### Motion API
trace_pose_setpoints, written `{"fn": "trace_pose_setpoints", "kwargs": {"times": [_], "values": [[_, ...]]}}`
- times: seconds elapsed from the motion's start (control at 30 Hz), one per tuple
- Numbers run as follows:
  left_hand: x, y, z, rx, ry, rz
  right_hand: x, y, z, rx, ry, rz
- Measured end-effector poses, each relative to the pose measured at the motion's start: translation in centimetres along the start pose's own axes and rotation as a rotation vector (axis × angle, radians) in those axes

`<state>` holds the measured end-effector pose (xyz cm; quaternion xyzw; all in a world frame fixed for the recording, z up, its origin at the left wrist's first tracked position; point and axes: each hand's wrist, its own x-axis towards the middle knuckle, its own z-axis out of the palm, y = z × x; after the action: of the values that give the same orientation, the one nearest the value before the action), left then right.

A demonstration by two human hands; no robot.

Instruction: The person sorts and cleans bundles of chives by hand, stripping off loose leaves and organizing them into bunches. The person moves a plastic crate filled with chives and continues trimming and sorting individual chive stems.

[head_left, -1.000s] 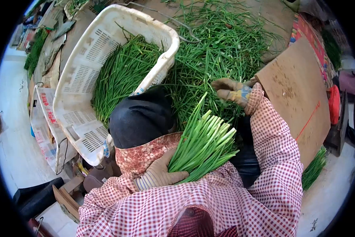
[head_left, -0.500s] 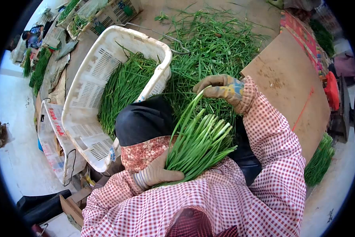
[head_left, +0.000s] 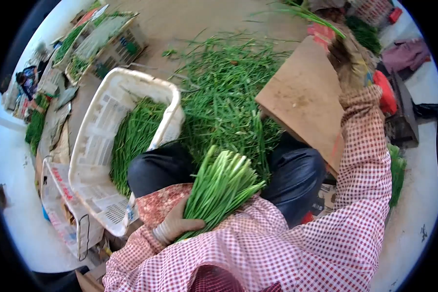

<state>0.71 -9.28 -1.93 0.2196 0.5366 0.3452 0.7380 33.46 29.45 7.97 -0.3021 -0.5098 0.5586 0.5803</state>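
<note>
A bunch of green garlic chives (head_left: 221, 192) lies across my lap, pale cut ends pointing up and away from me. My gloved left hand (head_left: 179, 223) is closed around its lower part, thumb on top. Out at the upper right is my gloved right hand (head_left: 353, 65), arm stretched over the brown board. A few loose chive stalks (head_left: 321, 22) are right at its fingertips, their leaves trailing left. Motion smears those fingers, so I cannot see whether they grip the stalks. Beyond my knees spreads a heap of loose chives (head_left: 228, 92).
A white plastic crate (head_left: 90, 141) with chives inside stands tilted by my left knee. Further left is another white crate (head_left: 63, 204). The brown board (head_left: 301, 87) rises near my right knee. More filled crates (head_left: 107, 48) and a person (head_left: 28, 80) are at the far left.
My right hand has swung from above the bunch to the far upper right, the few stalks going with it. My left hand still holds the bunch. The view has shifted to the right.
</note>
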Motion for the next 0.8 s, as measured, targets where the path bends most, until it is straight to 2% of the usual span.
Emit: {"fn": "trace_pose_setpoints", "kwargs": {"times": [0.07,0.2,0.23,0.3,0.4,0.47,0.53,0.57,0.6,0.63,0.67,0.7,0.73,0.8], "values": [[0.2,-0.1,0.0,0.048,-0.015,0.054,-1.0,-1.5,-6.2,-0.042,0.236,0.029],[-0.1,-0.2,0.4,-0.110,0.038,0.087,-9.9,-2.1,-15.6,-0.101,0.507,0.099],[-0.3,-0.4,0.3,-0.146,0.034,0.102,-12.5,-1.3,-18.6,-0.144,0.602,0.190],[-0.3,-0.9,-0.4,-0.154,0.016,0.148,-16.5,1.5,-26.2,-0.506,0.742,0.606],[-1.1,-0.8,0.3,-0.356,0.007,0.104,-20.7,10.0,-39.7,-1.044,0.502,-0.001],[-0.9,-2.1,-0.5,-0.403,-0.023,0.122,-19.0,4.8,-19.5,-1.099,0.272,0.155],[-0.9,-3.7,-1.7,-0.401,-0.015,0.143,-17.8,1.2,-5.4,-0.880,-0.121,0.379],[-1.3,-2.6,-0.5,-0.490,-0.014,0.136,-17.5,-0.9,1.5,-1.072,-0.226,0.354],[-1.3,-2.7,-0.7,-0.481,-0.011,0.137,-16.9,-0.2,3.6,-0.812,-0.417,0.430],[-1.2,-3.0,-1.0,-0.496,-0.066,0.153,-16.7,1.0,5.8,-0.609,-0.490,0.432],[-1.3,-3.2,-1.3,-0.510,-0.119,0.170,-16.1,4.4,6.6,-0.503,-0.660,0.391],[-1.8,-3.2,-0.7,-0.552,-0.021,0.162,-15.6,5.8,8.0,-0.453,-0.806,0.458],[-1.9,-3.3,-0.7,-0.543,-0.012,0.167,-15.2,6.8,9.1,-0.404,-0.970,0.516],[-2.2,-3.5,-1.0,-0.559,0.004,0.219,-15.6,9.1,10.3,-0.255,-1.093,0.480]]}}
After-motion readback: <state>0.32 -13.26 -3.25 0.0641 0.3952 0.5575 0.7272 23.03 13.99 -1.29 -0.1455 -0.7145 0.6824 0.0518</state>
